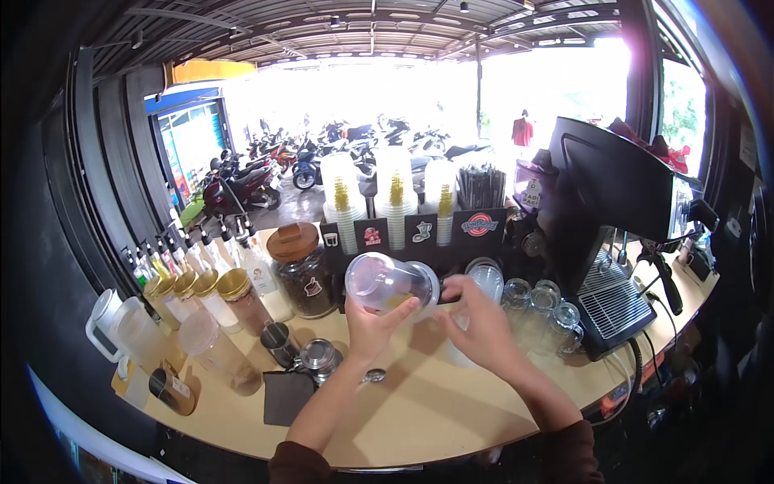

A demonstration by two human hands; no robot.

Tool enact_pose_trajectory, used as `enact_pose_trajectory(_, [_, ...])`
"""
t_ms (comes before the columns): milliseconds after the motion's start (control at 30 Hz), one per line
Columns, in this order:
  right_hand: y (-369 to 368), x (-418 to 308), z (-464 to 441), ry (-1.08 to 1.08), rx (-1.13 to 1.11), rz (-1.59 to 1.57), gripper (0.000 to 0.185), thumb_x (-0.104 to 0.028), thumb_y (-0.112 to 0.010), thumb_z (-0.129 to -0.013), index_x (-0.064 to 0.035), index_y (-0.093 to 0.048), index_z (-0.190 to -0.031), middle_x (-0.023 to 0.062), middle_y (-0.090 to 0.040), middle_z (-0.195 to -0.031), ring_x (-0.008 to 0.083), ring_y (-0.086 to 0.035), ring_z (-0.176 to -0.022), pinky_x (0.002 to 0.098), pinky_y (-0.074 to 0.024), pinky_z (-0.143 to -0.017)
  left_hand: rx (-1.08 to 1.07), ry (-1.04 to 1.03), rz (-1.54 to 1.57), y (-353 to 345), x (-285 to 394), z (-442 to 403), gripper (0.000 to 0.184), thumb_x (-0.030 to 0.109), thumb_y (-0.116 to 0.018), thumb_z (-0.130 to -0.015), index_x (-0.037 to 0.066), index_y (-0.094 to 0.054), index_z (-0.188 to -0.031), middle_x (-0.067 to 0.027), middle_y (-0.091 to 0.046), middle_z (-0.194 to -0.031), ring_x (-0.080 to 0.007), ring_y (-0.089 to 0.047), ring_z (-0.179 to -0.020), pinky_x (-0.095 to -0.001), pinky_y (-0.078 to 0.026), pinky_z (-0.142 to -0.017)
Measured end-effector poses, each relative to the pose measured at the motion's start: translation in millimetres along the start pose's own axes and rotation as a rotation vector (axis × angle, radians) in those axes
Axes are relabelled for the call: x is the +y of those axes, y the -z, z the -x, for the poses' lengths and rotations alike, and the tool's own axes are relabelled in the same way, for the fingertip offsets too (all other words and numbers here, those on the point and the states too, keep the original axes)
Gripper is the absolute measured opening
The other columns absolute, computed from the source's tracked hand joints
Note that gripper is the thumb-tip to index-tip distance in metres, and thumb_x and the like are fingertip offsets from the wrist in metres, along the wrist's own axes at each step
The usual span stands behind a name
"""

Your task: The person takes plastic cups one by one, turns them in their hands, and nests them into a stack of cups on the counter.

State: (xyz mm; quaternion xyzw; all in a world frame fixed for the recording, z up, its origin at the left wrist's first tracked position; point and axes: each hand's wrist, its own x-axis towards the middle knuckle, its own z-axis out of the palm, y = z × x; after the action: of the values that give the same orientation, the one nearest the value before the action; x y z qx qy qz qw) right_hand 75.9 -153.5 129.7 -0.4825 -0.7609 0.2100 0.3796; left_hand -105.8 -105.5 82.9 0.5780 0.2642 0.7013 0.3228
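A clear plastic cup [379, 278] lies tilted in my left hand [372, 329], whose fingers and thumb wrap round its side. Its rim faces right, and a yellow print shows dimly through the wall. Close to that rim is my right hand [477, 327], slightly blurred, with bent fingers and the thumb apart from them; I see nothing held there. Behind the cup stand tall stacks of clear cups [395, 198] in a black holder [420, 231]. A lidded jar of dark beans [310, 278] is to the left of my left hand.
An espresso machine [617, 234] fills the right side, with glass mugs [556, 327] beside it. Gold-lidded canisters [242, 298], pump bottles, a clear pitcher [137, 327] and a metal jigger [280, 345] occupy the left. A dark mat [289, 398] lies near the counter's front edge.
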Motion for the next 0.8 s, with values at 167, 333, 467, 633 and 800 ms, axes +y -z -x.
enact_pose_trajectory(167, [8.6, -15.5, -26.8, 0.451, 0.190, 0.038, 0.070, -0.023, -0.070, -0.077, -0.0116, -0.033, -0.136, 0.0167, -0.041, -0.126, 0.0336, -0.048, -0.113, 0.0391, -0.0445, -0.088, -0.213, -0.410, -0.532, -16.9, 8.1, -30.8, 0.073, 0.018, -0.083, -0.060, 0.002, -0.045, -0.121, -0.0125, -0.052, -0.115, -0.0263, -0.053, -0.107, -0.0370, -0.044, -0.091])
enact_pose_trajectory(333, [9.5, 6.1, -68.7, 0.599, 0.335, 0.329, 0.072, -0.020, -0.073, -0.073, -0.0033, -0.034, -0.130, 0.0184, -0.041, -0.123, 0.0369, -0.045, -0.113, 0.0406, -0.0415, -0.092, -0.289, -0.544, -0.554, -28.1, -4.5, -63.6, 0.079, 0.027, -0.079, -0.065, 0.005, -0.039, -0.129, -0.0156, -0.047, -0.123, -0.0328, -0.047, -0.113, -0.0407, -0.038, -0.097])
enact_pose_trajectory(467, [38.2, 10.3, -109.3, 0.491, 0.508, 0.171, 0.067, -0.020, -0.075, -0.073, -0.0001, -0.034, -0.122, 0.0210, -0.043, -0.117, 0.0351, -0.046, -0.111, 0.0407, -0.0382, -0.094, -0.188, -0.425, -0.695, -24.9, -29.5, -87.7, 0.075, 0.029, -0.074, -0.072, 0.000, -0.036, -0.130, -0.0175, -0.043, -0.126, -0.0336, -0.042, -0.117, -0.0424, -0.035, -0.099])
enact_pose_trajectory(633, [61.3, 21.9, -174.0, 0.506, 0.615, 0.238, 0.061, -0.020, -0.073, -0.074, -0.0012, -0.034, -0.117, 0.0224, -0.043, -0.112, 0.0406, -0.049, -0.103, 0.0433, -0.0430, -0.086, -0.364, -0.373, -0.924, -26.0, -72.4, -100.5, 0.072, 0.033, -0.068, -0.077, 0.000, -0.035, -0.132, -0.0181, -0.040, -0.131, -0.0349, -0.040, -0.119, -0.0440, -0.030, -0.103])
enact_pose_trajectory(800, [71.8, 27.3, -221.6, 0.538, 0.526, 0.273, 0.058, -0.022, -0.076, -0.071, -0.0046, -0.042, -0.115, 0.0178, -0.049, -0.109, 0.0347, -0.051, -0.104, 0.0419, -0.0416, -0.088, -0.435, -0.334, -0.995, -29.8, -89.3, -101.7, 0.071, 0.034, -0.067, -0.077, 0.002, -0.037, -0.132, -0.0155, -0.038, -0.133, -0.0328, -0.040, -0.119, -0.0449, -0.030, -0.101])
